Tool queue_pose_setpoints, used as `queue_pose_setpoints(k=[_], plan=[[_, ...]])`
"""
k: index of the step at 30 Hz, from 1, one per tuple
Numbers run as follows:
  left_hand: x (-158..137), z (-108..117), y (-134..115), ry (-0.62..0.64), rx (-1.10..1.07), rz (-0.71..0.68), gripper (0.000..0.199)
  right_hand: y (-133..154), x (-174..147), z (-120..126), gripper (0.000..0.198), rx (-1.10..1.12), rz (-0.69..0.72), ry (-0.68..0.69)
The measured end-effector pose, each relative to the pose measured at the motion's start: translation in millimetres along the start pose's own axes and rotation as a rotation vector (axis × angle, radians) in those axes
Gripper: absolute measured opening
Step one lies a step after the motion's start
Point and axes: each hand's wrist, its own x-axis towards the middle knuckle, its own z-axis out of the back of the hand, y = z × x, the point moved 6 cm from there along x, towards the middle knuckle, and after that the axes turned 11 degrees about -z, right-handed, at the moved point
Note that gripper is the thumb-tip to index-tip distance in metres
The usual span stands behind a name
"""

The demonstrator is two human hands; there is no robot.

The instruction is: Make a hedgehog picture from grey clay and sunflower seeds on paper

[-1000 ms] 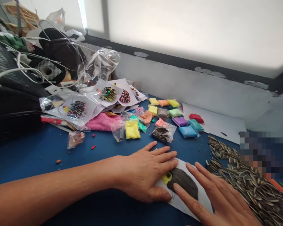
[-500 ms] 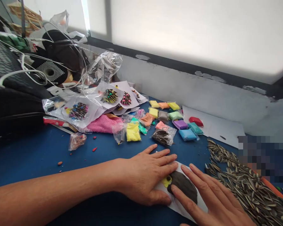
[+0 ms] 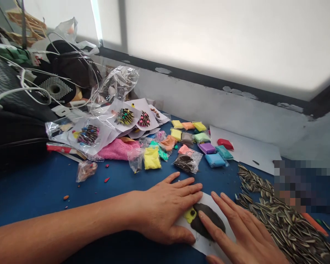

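Flat and open, your left hand [image 3: 165,212] and right hand [image 3: 242,234] press the dark brown clay oval [image 3: 209,222] onto white paper [image 3: 209,245] on the blue tabletop [image 3: 38,190] below a frosted window [image 3: 222,36].

Clay shape [image 3: 209,223] on paper sheet [image 3: 209,245]; seed pile [image 3: 286,223] right; clay packets [image 3: 198,146] behind.

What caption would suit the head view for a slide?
Left hand holds down a white card while right hand presses dark clay on it, beside sunflower seeds.

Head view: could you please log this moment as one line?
left hand flat on paper sheet | right hand pressing dark clay | sunflower seeds right
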Motion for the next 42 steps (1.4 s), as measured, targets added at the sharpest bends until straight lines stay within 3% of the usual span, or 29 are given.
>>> queue_pose_setpoints(k=[6, 15, 22, 29, 35, 42], plan=[[-2.6, -0.8, 3.5, -0.033, 0.027, 0.053, 0.091, -1.2, -1.0, -4.8, 0.043, -0.002, -0.012, 0.015], [-3.5, -1.1, 3.8, -0.032, 0.035, 0.060, 0.091, -0.6, -10.4, -8.3, 0.053, 0.031, -0.088, 0.079], [-4.0, -1.7, 5.1, -0.068, 0.027, 0.036, 0.088, -2.1, 2.1, -7.4, 0.039, 0.040, -0.090, 0.044], [-4.0, -2.0, 5.3, -0.061, 0.032, 0.032, 0.089, -8.0, -5.9, -8.8, 0.047, 0.086, -0.181, 0.145], [-3.8, -1.6, 3.9, -0.054, 0.026, 0.035, 0.087, -5.9, 1.9, -3.2, 0.040, 0.041, -0.160, 0.070], [-2.9, 1.1, 1.3, -0.049, 0.026, 0.030, 0.083, -7.2, 3.8, -7.0, 0.042, 0.072, -0.215, 0.088]])
